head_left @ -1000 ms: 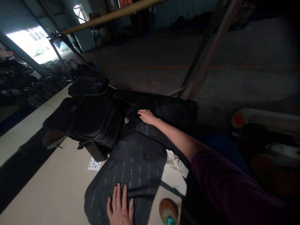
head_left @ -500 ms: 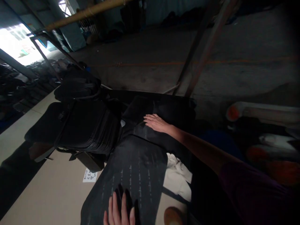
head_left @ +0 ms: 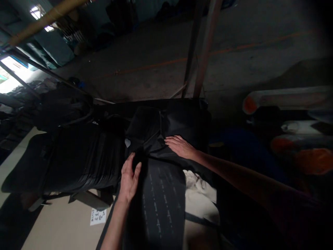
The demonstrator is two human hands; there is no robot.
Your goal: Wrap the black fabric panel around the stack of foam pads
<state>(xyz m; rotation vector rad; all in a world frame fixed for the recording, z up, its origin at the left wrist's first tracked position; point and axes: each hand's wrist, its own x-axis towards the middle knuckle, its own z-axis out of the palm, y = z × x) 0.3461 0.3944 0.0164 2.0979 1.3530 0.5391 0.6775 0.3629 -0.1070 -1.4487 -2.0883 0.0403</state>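
The black panel (head_left: 160,205) with faint pale rows of marks lies flat on the table (head_left: 62,225), beside a stack (head_left: 75,159) of black pieces. The left hand (head_left: 129,178) rests on its far left edge, fingers spread. The right hand (head_left: 180,146) presses flat, fingers together, on folded black fabric (head_left: 153,132) just beyond. White cloth (head_left: 199,194) lies right of the panel.

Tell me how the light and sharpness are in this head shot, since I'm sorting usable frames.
Head view: dim overall, corners darkened; a blown-out bright opening at upper left. The left hand and right hand on the black fabric are readable though soft; the rolls at right are blurred, and straight posts lean from lens distortion.
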